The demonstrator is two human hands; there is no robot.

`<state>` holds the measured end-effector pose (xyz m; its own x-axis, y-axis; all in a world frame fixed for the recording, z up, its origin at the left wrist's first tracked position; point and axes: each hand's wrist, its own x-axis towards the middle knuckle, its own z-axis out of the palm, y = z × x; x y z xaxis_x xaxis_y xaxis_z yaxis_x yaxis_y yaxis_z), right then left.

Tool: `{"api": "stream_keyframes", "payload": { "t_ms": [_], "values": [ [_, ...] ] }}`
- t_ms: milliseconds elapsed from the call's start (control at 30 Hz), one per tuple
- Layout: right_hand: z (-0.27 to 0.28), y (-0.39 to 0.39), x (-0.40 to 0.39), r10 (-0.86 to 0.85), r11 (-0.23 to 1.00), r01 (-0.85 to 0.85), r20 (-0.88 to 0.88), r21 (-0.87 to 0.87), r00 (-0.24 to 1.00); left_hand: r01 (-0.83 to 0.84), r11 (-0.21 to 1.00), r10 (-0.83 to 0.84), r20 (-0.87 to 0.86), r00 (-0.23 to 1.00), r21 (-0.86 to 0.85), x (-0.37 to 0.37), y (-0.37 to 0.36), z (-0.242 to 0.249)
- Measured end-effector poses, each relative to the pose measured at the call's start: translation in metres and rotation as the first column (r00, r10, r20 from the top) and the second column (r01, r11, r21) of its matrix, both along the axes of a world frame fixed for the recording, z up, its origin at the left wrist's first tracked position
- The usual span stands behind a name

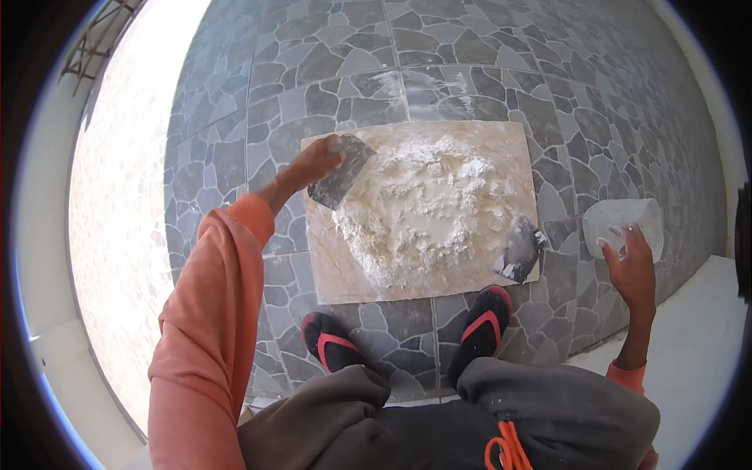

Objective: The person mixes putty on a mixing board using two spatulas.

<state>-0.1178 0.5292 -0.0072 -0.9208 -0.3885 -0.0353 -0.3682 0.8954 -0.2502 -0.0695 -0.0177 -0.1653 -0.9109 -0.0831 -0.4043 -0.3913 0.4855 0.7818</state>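
White powder with a wet-looking middle [427, 207] lies heaped on a beige board [329, 274]. My left hand [319, 159] grips a dark flat scraper [341, 174] by its upper edge, over the board's left part and against the heap's left side. A second dark scraper [520, 249], smeared with white, rests on the board's lower right corner. Off to the right, my right hand [629, 262] is over the near part of a pale translucent container [624, 223], thumb and fingers apart, with nothing visible between them.
Stone-patterned tiles [462, 35] surround the board, with a whitish smear [427, 90] beyond its far edge. My feet in dark sandals [333, 341] stand at its near edge. A white ledge [689, 337] is at the lower right and a bright sunlit strip [129, 211] at the left.
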Motion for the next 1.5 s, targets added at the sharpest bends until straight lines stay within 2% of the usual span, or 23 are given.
{"api": "stream_keyframes", "payload": {
  "t_ms": [33,100,200,233,300,400,500,700,800,900,933,1033,1133,1233,1267,1400,1500],
  "values": [
    [-0.009,-0.004,0.005,0.053,0.999,-0.053,-0.003,-0.012,0.999,0.029,1.000,-0.029,-0.018,0.999,-0.005,0.001,-0.002,-0.006],
    [-0.015,-0.016,0.015,0.019,0.999,-0.016,0.080,-0.034,0.997,0.085,0.996,-0.086,-0.051,0.995,-0.015,0.004,-0.005,-0.017],
    [-0.035,-0.016,0.027,0.029,0.998,-0.021,0.148,-0.051,0.989,0.050,0.963,-0.096,-0.166,0.981,-0.264,0.012,0.006,-0.012],
    [-0.045,-0.014,0.030,0.041,0.998,-0.032,0.156,-0.061,0.987,0.075,0.954,-0.117,-0.127,0.985,-0.291,0.014,0.016,0.005],
    [-0.072,-0.012,0.036,0.003,1.000,0.002,0.214,-0.023,0.977,0.129,0.930,-0.156,-0.051,0.986,-0.344,0.019,0.034,0.036],
    [-0.118,-0.014,0.047,-0.097,0.993,0.114,0.348,-0.030,0.932,0.177,0.905,-0.237,-0.113,0.965,-0.386,0.025,0.050,0.046],
    [-0.156,-0.019,0.060,-0.232,0.973,0.217,0.388,0.082,0.892,0.226,0.877,-0.297,-0.107,0.949,-0.425,0.030,0.066,0.058],
    [-0.188,-0.033,0.083,-0.364,0.930,0.360,0.306,0.069,0.880,0.220,0.911,-0.268,-0.094,0.959,-0.350,0.048,0.103,0.081],
    [-0.188,-0.036,0.086,-0.395,0.916,0.393,0.346,0.082,0.851,0.211,0.913,-0.259,-0.095,0.961,-0.348,0.056,0.112,0.084],
    [-0.187,-0.038,0.087,-0.443,0.893,0.441,0.347,0.090,0.827,0.189,0.926,-0.256,-0.177,0.950,-0.326,0.063,0.113,0.079],
    [-0.187,-0.039,0.087,-0.478,0.875,0.474,0.308,0.093,0.822,0.183,0.926,-0.259,-0.205,0.944,-0.329,0.066,0.112,0.077],
    [-0.215,-0.031,0.083,-0.490,0.872,0.490,0.027,0.016,0.871,0.208,0.927,-0.273,-0.182,0.945,-0.313,0.067,0.105,0.075],
    [-0.217,-0.020,0.058,-0.541,0.836,0.545,0.257,0.062,0.801,0.209,0.932,-0.254,-0.124,0.959,-0.298,0.068,0.105,0.081],
    [-0.208,-0.017,0.043,-0.529,0.799,0.600,0.432,-0.035,0.731,0.165,0.954,-0.199,-0.114,0.973,-0.251,0.068,0.101,0.079],
    [-0.206,-0.019,0.044,-0.499,0.812,0.573,0.378,-0.112,0.780,0.160,0.953,-0.196,-0.123,0.973,-0.256,0.068,0.099,0.077],
    [-0.234,-0.009,0.036,-0.559,0.766,0.631,0.358,-0.124,0.748,0.133,0.949,-0.179,-0.142,0.974,-0.286,0.064,0.095,0.074],
    [-0.192,-0.023,0.041,-0.551,0.713,0.668,0.418,-0.215,0.723,0.084,0.954,-0.135,-0.160,0.978,-0.288,0.066,0.095,0.073]
  ]
}}
